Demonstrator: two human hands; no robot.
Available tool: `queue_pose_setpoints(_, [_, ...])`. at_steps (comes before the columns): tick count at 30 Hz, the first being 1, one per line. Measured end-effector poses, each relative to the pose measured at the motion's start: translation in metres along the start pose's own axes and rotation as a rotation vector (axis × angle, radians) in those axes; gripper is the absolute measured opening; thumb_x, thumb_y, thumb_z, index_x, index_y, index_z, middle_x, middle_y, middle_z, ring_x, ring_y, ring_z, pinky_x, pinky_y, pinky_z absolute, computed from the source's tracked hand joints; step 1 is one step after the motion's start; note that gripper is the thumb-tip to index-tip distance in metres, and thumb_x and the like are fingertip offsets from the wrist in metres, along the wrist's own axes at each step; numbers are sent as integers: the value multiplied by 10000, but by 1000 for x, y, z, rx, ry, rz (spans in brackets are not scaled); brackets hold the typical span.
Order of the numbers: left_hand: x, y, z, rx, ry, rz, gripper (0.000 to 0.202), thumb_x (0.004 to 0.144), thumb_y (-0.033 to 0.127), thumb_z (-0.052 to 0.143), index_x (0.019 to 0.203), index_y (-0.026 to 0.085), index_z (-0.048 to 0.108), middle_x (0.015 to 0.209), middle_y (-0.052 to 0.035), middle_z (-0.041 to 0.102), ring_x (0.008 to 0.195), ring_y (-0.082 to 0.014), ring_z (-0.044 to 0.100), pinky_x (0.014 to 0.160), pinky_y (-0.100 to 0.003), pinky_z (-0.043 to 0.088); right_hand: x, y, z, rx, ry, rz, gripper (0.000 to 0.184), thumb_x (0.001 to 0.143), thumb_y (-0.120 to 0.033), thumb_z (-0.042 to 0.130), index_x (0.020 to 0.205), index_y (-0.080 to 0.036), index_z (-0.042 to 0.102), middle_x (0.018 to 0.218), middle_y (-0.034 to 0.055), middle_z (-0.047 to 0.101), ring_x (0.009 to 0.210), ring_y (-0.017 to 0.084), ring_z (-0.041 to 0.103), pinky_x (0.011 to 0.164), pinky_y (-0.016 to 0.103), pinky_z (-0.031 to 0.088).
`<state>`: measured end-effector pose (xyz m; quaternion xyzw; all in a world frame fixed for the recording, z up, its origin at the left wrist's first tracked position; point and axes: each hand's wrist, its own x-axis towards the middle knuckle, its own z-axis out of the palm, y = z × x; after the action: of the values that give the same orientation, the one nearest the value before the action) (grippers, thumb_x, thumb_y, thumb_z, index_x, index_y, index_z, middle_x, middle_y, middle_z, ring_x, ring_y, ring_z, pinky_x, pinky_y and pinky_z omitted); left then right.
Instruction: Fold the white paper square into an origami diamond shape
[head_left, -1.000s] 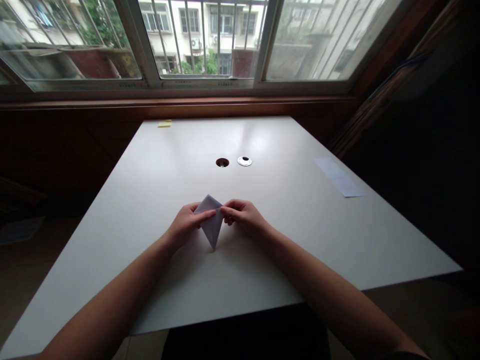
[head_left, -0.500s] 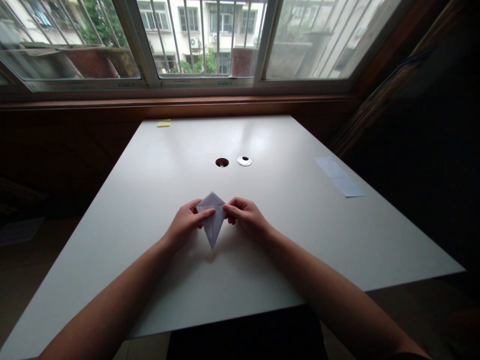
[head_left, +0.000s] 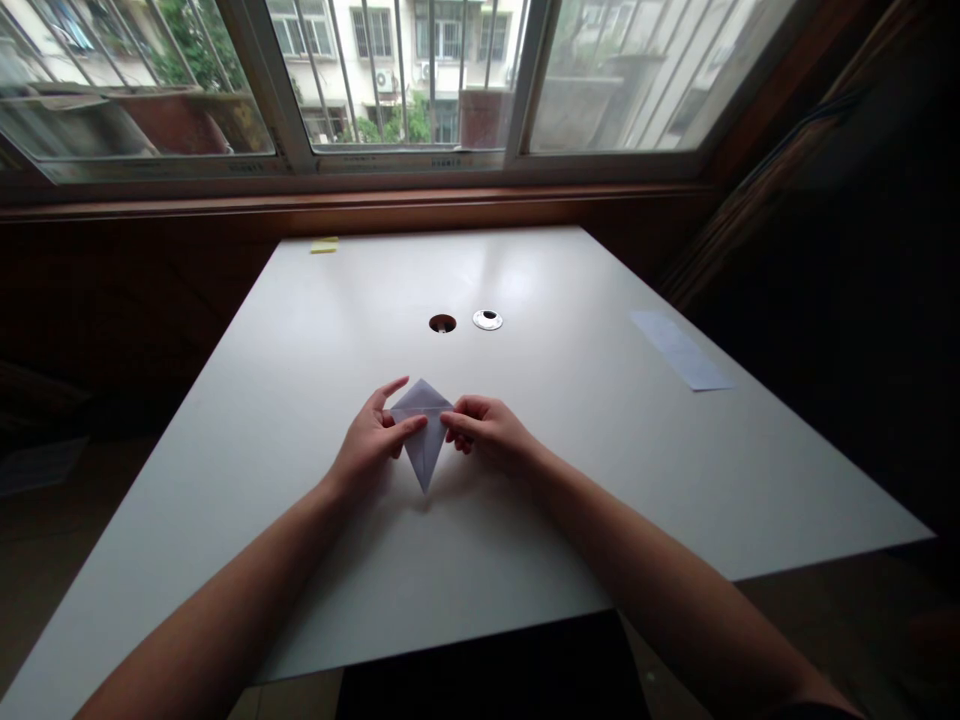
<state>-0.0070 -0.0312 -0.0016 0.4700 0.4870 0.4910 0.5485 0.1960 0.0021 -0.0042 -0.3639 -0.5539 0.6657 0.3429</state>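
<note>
So a kite-shaped piece of folded paper (head_left: 429,445) is being held up over the near half of a white table (head_left: 570,390), pretty much right in the middle between the two hands. The left side is gripped by the left hand (head_left: 373,430): the thumb is laid flat across the front, the index finger is stuck out loose past the left corner, and the rest of the fingers are tucked in behind and mostly hidden. The right corner is pinched by the right hand (head_left: 486,425) between thumb and fingers, with the other fingers curled under. The short blunt point is aimed at the window (head_left: 409,75) and the long one back toward the person, with a crease seen running across the wide part and another down the lower half. A soft shadow is cast below the long tip, though whether the table is touched by it can't really be told. Farther back, a round cable hole (head_left: 442,324) is cut into the tabletop, and a silvery grommet cover (head_left: 487,320) is set down just to its right. Some yellow sticky notes (head_left: 324,245) are placed at the far left corner, and a white paper sheet (head_left: 682,350) is laid near the right edge, well apart from the hands.
</note>
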Motion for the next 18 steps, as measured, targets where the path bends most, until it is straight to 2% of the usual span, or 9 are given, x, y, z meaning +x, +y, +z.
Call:
queue_pose_setpoints(3, [0, 0, -1, -1, -52, -13, 787, 731, 391, 800, 1400, 200, 432, 553, 79, 521, 450, -64, 445, 452, -162, 325, 0, 1, -1, 35, 38, -23, 371, 765, -495, 734, 707, -161, 585, 618, 8, 644, 507, 93, 538, 485, 219, 402])
queue_pose_setpoints(6, [-1, 2, -1, 3, -155, -46, 700, 760, 404, 773, 1343, 171, 465, 645, 18, 629, 506, -97, 526, 508, -201, 408, 0, 1, -2, 89, 98, -49, 368, 762, -493, 740, 708, -164, 585, 629, 10, 650, 518, 95, 540, 506, 227, 408])
queue_pose_setpoints(10, [-5, 7, 1, 57, -266, -99, 432, 810, 431, 716, 1105, 136, 603, 828, -81, 727, 546, -111, 571, 559, -238, 439, 2, 2, -5, 159, 182, -99, 347, 769, -473, 743, 709, -166, 593, 644, 12, 655, 527, 93, 532, 515, 228, 408])
queue_pose_setpoints(12, [-8, 10, 2, 116, -287, -119, 333, 827, 441, 695, 928, 129, 635, 913, -116, 742, 551, -106, 578, 546, -232, 411, 3, 3, -8, 180, 217, -123, 334, 772, -462, 744, 711, -168, 597, 648, 10, 655, 533, 93, 531, 515, 227, 403])
queue_pose_setpoints(14, [-9, 13, 3, 169, -284, -125, 323, 829, 448, 689, 821, 131, 629, 917, -121, 749, 552, -110, 591, 532, -229, 387, 3, 3, -10, 186, 233, -139, 329, 777, -464, 739, 718, -170, 602, 655, 12, 658, 541, 95, 535, 523, 230, 406])
queue_pose_setpoints(18, [-10, 14, 4, 181, -281, -121, 321, 820, 451, 699, 803, 136, 638, 884, -116, 754, 576, -137, 631, 580, -251, 443, 3, 2, -10, 173, 222, -129, 339, 779, -480, 732, 723, -172, 601, 674, 20, 665, 559, 102, 545, 541, 238, 416])
